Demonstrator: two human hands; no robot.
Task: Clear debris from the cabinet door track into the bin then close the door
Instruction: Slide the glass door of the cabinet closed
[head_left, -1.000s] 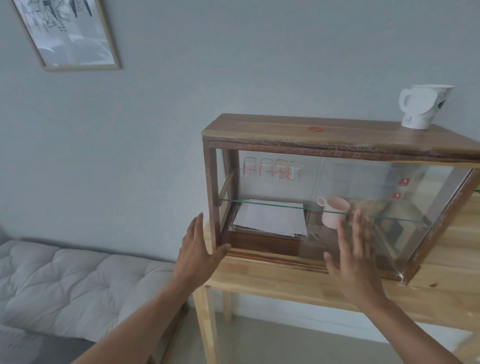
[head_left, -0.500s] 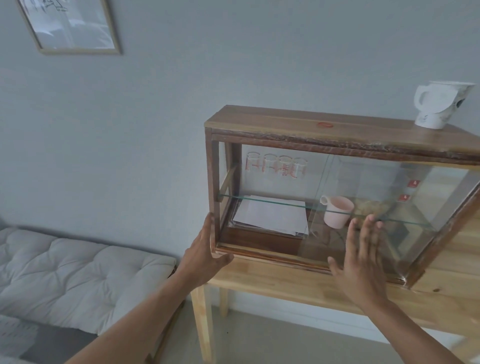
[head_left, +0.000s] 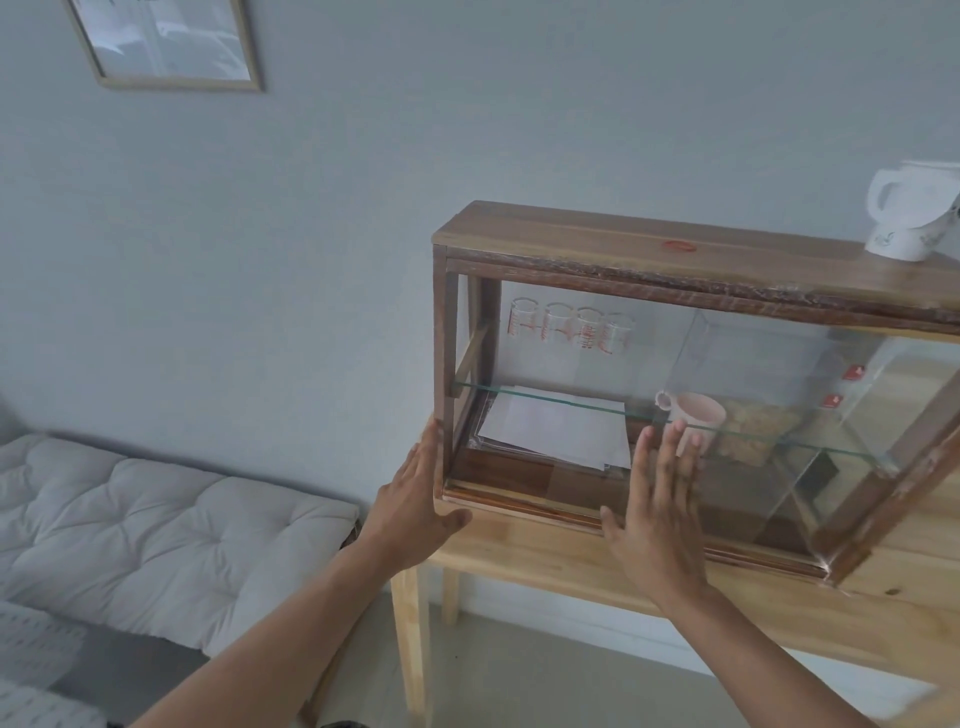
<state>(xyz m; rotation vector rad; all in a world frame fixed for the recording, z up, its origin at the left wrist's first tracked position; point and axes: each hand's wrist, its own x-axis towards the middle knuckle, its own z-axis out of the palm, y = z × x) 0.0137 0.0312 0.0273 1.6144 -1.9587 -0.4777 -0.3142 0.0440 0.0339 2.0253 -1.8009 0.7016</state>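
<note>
Wooden glass-fronted cabinet (head_left: 675, 260) on the pale wooden table (head_left: 571, 561). Right hand (head_left: 657, 509), fingers spread, lies flat on the sliding glass door (head_left: 753, 415); left hand (head_left: 415, 504), open, braces the left post. The bottom door track (head_left: 530, 506) runs left–right between them; closing probably means sliding leftward.

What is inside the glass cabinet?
Inside the cabinet: four measuring glasses at the back, a pink cup, white papers and something tan beside the cup, too blurry to name. The right hand covers part.

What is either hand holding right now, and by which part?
Nothing is gripped. The left hand braces the cabinet at its left post; the right hand lies flat on the glass door.
</note>
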